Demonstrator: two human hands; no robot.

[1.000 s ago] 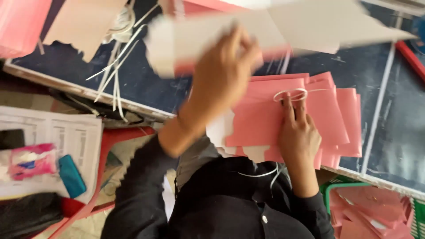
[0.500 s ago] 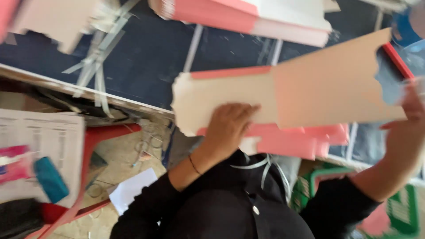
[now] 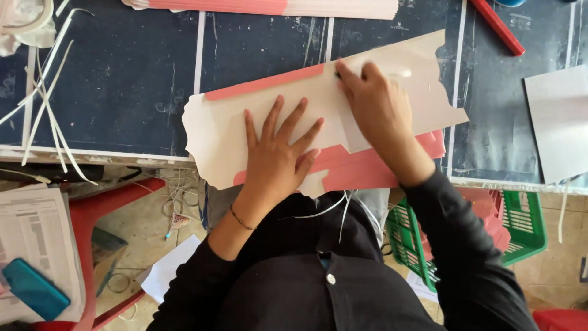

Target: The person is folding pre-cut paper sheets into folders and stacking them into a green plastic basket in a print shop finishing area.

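Left hand point(image 3: 278, 156) flat, fingers spread wide, pressing beige-and-pink card sheet point(image 3: 233, 125) on dark counter point(image 3: 122, 79). Right hand point(image 3: 373, 107) fingers narrow, pressing sheet's far right part; pink stack point(image 3: 380, 168) beneath.

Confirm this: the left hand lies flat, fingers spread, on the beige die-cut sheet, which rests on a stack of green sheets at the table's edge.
One detail is wrong: the stack under the beige die-cut sheet is pink, not green, as the head view shows. The rest holds: the left hand lies flat on it, fingers spread, at the edge of the table.
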